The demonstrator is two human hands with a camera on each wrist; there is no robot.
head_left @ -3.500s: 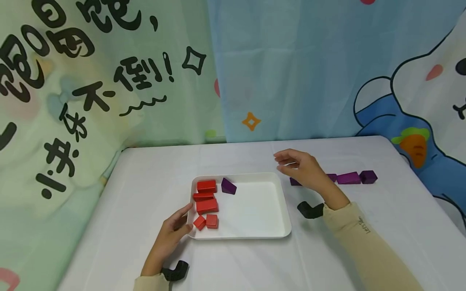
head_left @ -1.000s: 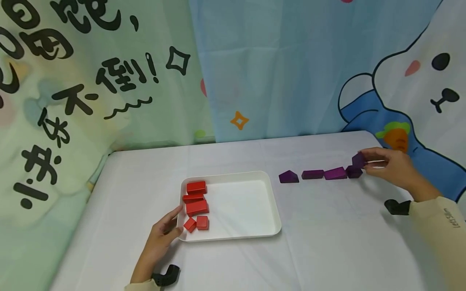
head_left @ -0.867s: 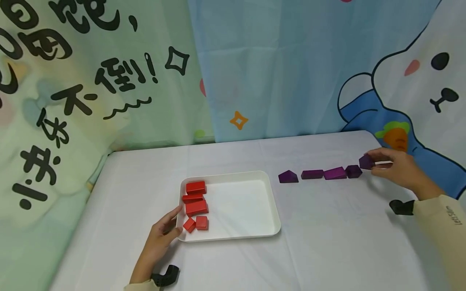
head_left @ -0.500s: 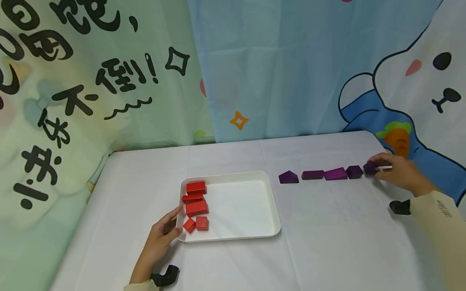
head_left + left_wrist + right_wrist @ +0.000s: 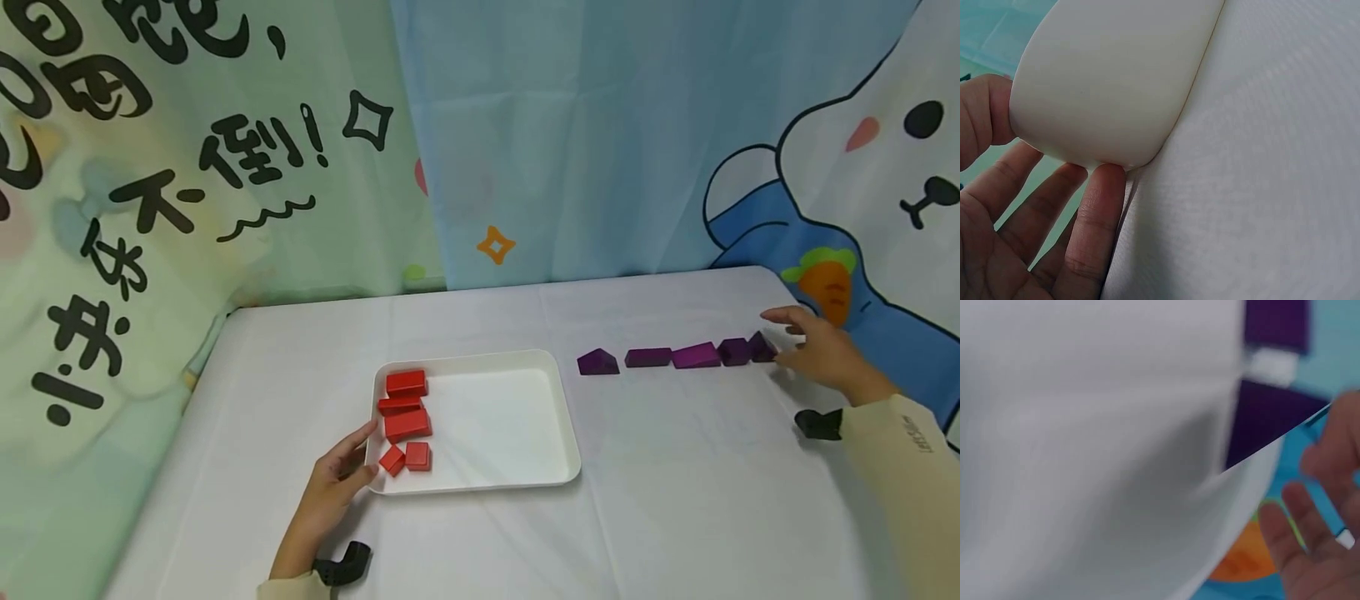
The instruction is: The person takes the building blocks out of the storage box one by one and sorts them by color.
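In the head view my left hand (image 5: 333, 479) is at the left end of a white tray (image 5: 502, 482), its thumb and fingertips at the rim. The left wrist view shows that thumb (image 5: 997, 109) at the tray's upper edge and the fingertips against its outer wall. Inside the tray, red blocks (image 5: 407, 425) line the left side. My right hand (image 5: 825, 354) has thumb and fingers spread beside a dark purple block (image 5: 761, 348), the last in a row on the table. In the right wrist view a gap shows between that hand (image 5: 1316, 525) and the purple wedge-shaped face (image 5: 1266, 419).
Several more purple blocks (image 5: 696, 356) extend leftward along the row, a peaked one (image 5: 597, 362) standing a little apart. Behind the white-covered table (image 5: 510, 550) hangs a printed curtain (image 5: 600, 167). Each wrist wears a black mount (image 5: 343, 564).
My right hand carried a purple block from the tray to the row's right end, set it down and released it. The left hand stays at the tray.
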